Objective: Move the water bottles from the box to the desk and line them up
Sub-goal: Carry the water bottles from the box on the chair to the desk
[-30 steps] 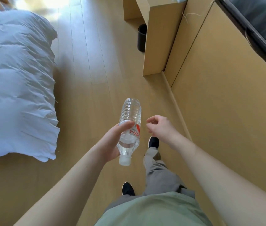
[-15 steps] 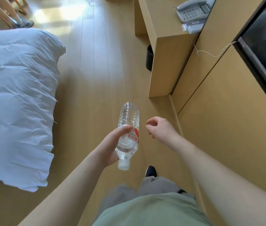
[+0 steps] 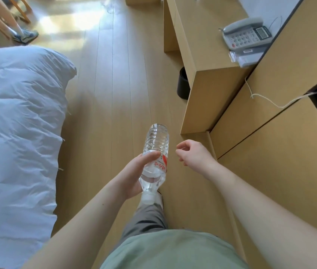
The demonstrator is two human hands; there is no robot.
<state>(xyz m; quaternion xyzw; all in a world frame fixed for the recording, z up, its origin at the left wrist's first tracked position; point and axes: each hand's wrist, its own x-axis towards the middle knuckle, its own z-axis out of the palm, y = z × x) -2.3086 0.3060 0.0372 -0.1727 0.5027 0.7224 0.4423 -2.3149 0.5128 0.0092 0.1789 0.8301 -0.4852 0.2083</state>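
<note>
A clear water bottle with a red-and-white label and a white cap is held upside down, cap pointing toward me, over the wooden floor. My left hand grips it around the label. My right hand hovers just right of the bottle, fingers loosely curled, holding nothing. The wooden desk stands ahead on the right, its top at the upper right of the view. The corner of a cardboard box shows at the top edge.
A grey telephone sits on the desk near the wall. A black bin stands under the desk. A white duvet on a bed fills the left. Another person's legs and shoes are at the top left. A wooden wall panel runs along the right.
I have walked forward along the floor: the desk and telephone have come nearer and lower in view. The bottle stays in my left hand, the right hand stays beside it.
</note>
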